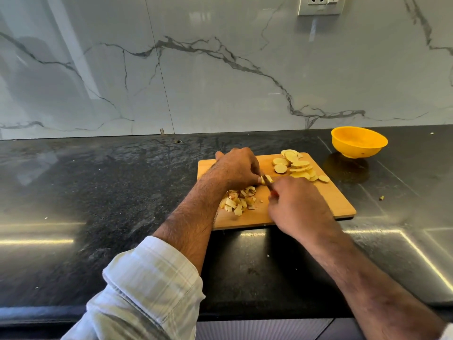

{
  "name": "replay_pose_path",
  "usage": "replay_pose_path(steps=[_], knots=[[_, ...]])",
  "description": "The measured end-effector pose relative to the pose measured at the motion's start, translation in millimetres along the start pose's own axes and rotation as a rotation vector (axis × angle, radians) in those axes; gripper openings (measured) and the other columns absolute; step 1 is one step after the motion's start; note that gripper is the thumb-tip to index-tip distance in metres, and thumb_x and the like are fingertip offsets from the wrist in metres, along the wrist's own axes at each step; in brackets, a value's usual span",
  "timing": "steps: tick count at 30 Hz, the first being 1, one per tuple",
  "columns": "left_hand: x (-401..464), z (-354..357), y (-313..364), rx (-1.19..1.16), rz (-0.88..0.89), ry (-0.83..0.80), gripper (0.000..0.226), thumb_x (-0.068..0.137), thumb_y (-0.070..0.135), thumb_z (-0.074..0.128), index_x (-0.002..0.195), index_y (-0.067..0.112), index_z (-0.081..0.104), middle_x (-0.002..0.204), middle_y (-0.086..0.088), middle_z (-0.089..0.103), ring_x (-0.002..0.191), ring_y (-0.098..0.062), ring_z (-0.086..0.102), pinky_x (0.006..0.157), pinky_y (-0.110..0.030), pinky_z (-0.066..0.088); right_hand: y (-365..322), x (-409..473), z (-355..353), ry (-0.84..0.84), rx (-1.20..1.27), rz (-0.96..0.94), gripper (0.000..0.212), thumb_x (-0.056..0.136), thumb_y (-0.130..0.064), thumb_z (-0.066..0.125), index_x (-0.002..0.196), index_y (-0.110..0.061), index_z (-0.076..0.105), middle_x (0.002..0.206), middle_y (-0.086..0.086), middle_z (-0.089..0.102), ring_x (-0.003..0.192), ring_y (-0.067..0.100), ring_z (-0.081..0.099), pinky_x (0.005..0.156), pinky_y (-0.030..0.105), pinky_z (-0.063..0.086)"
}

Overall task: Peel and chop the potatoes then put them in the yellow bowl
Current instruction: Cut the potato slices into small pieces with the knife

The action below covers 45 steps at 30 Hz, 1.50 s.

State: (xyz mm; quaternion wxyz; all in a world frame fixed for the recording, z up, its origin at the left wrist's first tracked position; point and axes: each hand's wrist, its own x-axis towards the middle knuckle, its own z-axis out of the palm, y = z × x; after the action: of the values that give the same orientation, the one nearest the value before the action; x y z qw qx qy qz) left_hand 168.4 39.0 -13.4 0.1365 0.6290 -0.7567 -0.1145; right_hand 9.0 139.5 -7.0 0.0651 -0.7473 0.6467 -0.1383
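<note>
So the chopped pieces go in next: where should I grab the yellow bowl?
Pinch the yellow bowl at its near-left rim, coming from the cutting board side. It stands upright, open and apparently empty, with rim flaring wider than its base, and nothing crowds that side.

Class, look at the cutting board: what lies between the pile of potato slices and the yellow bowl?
Head view: only bare board edge and dark countertop separate the slices from the yellow bowl.

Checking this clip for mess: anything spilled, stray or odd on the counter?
A few small scraps lie off the cutting board: one on the black counter right of the board, a pale bit in front of it. The yellow bowl looks empty. Nothing else stands out.
</note>
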Motion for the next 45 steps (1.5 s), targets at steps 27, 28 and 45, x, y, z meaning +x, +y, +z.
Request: replay_pose_path(steps=[27,28,45], knots=[[-1,5,6,-0.203,0.071,-0.067,0.021,0.086,0.029,0.088,0.104,0.022,0.08,0.103,0.008,0.075,0.096,-0.005,0.068,0.091,-0.031,0.062,38,-8,-13,-0.112,-0.036,-0.029,0.024,0.101,-0.037,0.059,0.122,-0.029,0.067,0.106,-0.005,0.066,0.089,0.012,0.059,0.074,0.027,0.054],[-1,4,5,-0.201,0.071,-0.067,0.02,0.086,0.028,0.087,0.104,0.022,0.081,0.104,0.008,0.076,0.096,-0.005,0.069,0.089,-0.028,0.061,40,-10,-15,-0.086,-0.036,-0.036,0.024,0.101,-0.037,0.058,0.122,-0.029,0.067,0.106,-0.005,0.066,0.088,0.012,0.059,0.073,0.026,0.053],[-2,-1,-5,-0.204,0.082,-0.073,0.01,0.083,0.021,0.09,0.091,0.021,0.084,0.098,0.012,0.078,0.093,-0.003,0.07,0.093,-0.032,0.062,-13,3,-12,-0.15,-0.134,-0.017,0.036,0.094,-0.033,0.072,0.126,-0.02,0.062,0.105,0.002,0.065,0.094,0.02,0.064,0.079,0.033,0.059]])
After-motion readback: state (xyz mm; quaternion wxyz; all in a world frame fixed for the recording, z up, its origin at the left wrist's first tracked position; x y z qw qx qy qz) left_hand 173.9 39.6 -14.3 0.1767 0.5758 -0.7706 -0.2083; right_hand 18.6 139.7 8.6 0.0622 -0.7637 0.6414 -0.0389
